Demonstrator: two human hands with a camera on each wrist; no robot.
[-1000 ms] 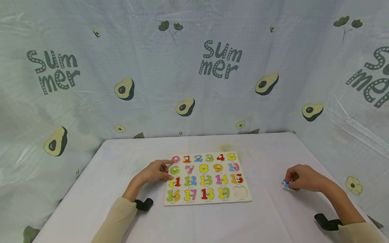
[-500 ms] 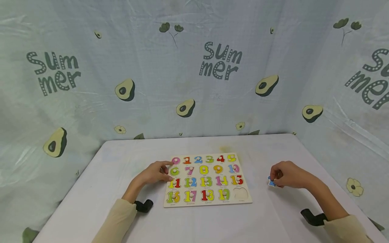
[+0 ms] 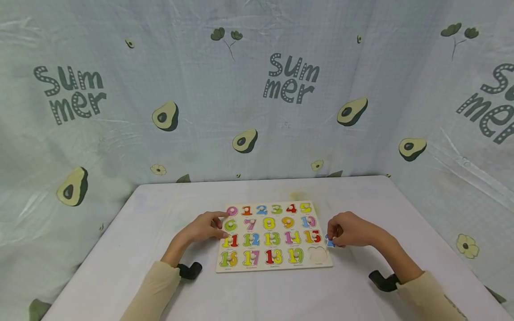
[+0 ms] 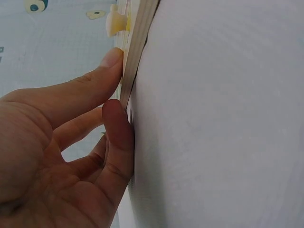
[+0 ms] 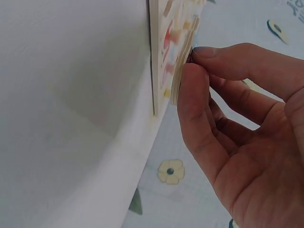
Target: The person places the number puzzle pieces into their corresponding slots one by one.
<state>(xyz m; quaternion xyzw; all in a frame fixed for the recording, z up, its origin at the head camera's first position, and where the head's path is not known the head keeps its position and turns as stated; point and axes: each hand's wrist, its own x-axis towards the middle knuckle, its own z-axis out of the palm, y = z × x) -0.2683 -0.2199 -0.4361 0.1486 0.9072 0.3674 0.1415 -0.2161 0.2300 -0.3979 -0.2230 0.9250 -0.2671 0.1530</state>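
Right hand [image 3: 350, 229] has moved left, from well right of the puzzle board [image 3: 274, 236] to its right edge, pinching the blue piece [image 3: 330, 242]. Left hand [image 3: 205, 227], fingers straight, steadies the left edge. Likely mid-carry; next: align over near-right empty slot [image 3: 318, 254].

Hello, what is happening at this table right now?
A person is working on a wooden number puzzle board that lies on a white table. The left hand rests against the board's left edge, fingers touching it. The right hand pinches a small blue piece just off the board's right edge, near the number 15. Every slot seems filled except the empty slot in the bottom right corner, close to the piece.
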